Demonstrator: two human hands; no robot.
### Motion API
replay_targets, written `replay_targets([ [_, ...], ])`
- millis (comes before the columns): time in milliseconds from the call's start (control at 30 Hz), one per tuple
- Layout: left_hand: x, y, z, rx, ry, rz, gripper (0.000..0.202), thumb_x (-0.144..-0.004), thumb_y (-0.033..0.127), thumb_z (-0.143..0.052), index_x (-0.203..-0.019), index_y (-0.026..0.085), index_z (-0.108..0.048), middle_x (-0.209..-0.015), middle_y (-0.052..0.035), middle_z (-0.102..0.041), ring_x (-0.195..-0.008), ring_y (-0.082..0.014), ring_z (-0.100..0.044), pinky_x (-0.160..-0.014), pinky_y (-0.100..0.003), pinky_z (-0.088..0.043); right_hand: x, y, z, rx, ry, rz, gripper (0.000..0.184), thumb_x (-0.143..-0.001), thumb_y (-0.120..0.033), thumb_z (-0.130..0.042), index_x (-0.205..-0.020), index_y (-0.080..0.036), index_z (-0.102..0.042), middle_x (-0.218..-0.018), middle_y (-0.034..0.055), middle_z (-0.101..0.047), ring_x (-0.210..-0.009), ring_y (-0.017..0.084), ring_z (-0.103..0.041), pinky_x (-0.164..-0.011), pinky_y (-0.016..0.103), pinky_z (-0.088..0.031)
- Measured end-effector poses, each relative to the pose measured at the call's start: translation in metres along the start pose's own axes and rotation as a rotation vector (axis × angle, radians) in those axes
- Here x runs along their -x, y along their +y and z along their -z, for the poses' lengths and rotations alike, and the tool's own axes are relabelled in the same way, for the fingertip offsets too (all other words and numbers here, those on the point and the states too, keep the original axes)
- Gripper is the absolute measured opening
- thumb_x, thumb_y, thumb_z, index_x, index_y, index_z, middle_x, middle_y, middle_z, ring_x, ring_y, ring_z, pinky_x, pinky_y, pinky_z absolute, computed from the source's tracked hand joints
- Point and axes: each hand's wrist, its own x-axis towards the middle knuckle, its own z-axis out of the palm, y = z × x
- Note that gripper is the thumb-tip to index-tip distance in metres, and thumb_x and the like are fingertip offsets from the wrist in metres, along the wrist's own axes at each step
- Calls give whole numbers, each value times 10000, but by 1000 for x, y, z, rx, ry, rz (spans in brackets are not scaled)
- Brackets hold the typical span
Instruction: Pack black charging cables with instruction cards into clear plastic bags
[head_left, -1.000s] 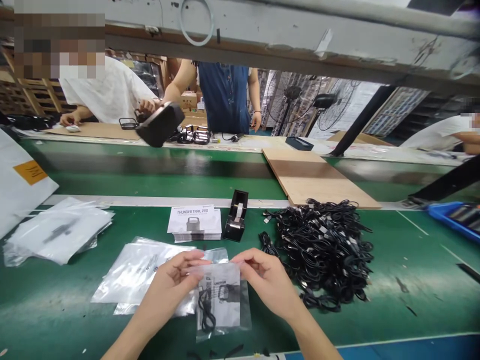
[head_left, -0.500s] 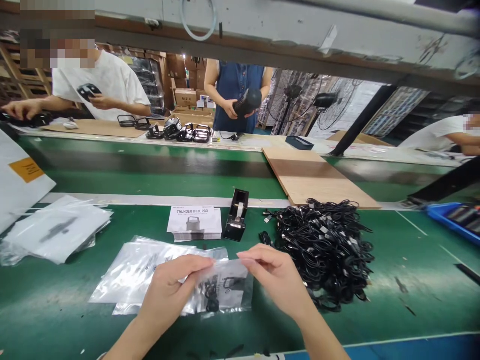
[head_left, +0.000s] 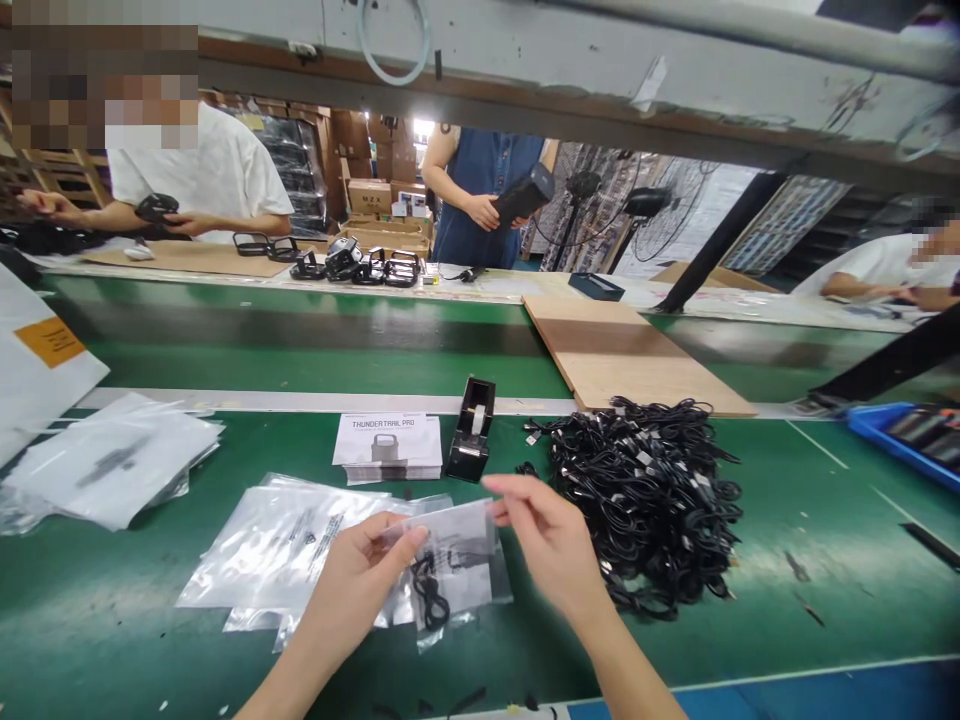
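My left hand (head_left: pixel 375 565) is closed on the upper left of a clear plastic bag (head_left: pixel 501 580), thumb in front. Inside the bag are a coiled black cable (head_left: pixel 430 595) and a printed leaflet (head_left: pixel 471 565). My right hand (head_left: pixel 551 540) is at the bag's upper right corner, its fingers slightly apart; whether a fingertip touches the plastic I cannot tell. A pile of flat clear bags (head_left: pixel 262 550) lies left of and partly behind my left hand. Beyond my right hand is a large heap of black cables (head_left: pixel 652 500).
A stack of printed leaflets (head_left: pixel 386 445) and a black tape dispenser (head_left: pixel 472 430) stand behind the bag. More filled bags (head_left: pixel 120 460) lie at far left. A wooden board (head_left: pixel 637 355) and a blue tray (head_left: pixel 900 450) are to the right. Co-workers (head_left: pixel 487 190) stand or sit across the bench.
My right hand's pinch on the bag's top edge has loosened, and its fingers have parted. The bag has tilted, showing the cable more clearly. My left hand still holds it.
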Motion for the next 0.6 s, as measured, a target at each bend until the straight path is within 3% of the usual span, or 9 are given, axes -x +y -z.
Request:
replay_targets([
  [100, 1, -7, 5, -21, 71, -18, 271, -705, 447, -590, -678, 178, -606, -603, 24, -547, -593, -134, -495, -558, -222, -387, -25, 9, -8, 30, 150, -214, 311, -816, -421, -458, -941, -181, -612, -995, 85, -594, -547, 121, -605, -428, 230, -457],
  [200, 4, -8, 7, -16, 110, -20, 282, -707, 458, -583, -666, 179, -583, -571, 32, -525, -549, -126, -475, -522, -217, -368, -52, 15, -19, 48, 124, -268, 332, -750, -467, -534, -697, -157, -640, -790, 56, -624, -378, 89, -535, -383, 225, -406],
  [267, 6, -8, 8, 15, 112, -26, 283, -705, 453, -588, -641, 179, -563, -547, 43, -490, -525, -114, -447, -501, -208, -347, -63, 14, -26, 22, 104, -297, 298, -724, -439, -571, -653, -158, -643, -673, 30, -626, -350, 92, -527, -386, 220, -405],
  [367, 6, -10, 10, 58, 112, -23, 292, -704, 450, -592, -615, 179, -529, -533, 55, -445, -514, -103, -416, -487, -198, -322, -63, 9, -32, -53, 97, -335, 280, -745, -409, -545, -797, -158, -657, -725, 43, -657, -470, 135, -615, -462, 232, -469],
  [467, 5, -16, 16, 58, 79, -11, 303, -720, 452, -579, -614, 181, -495, -531, 66, -392, -507, -94, -382, -481, -193, -303, -52, 3, -34, -95, 111, -333, 343, -778, -441, -493, -901, -157, -640, -979, 90, -636, -673, 165, -664, -607, 269, -511],
  [600, 4, -22, 22, 62, 23, -3, 303, -750, 452, -548, -632, 184, -468, -561, 62, -392, -540, -101, -396, -507, -199, -318, -37, 5, -37, -16, 126, -271, 267, -744, -412, -548, -721, -176, -670, -1153, 90, -538, -973, 207, -580, -770, 282, -468],
])
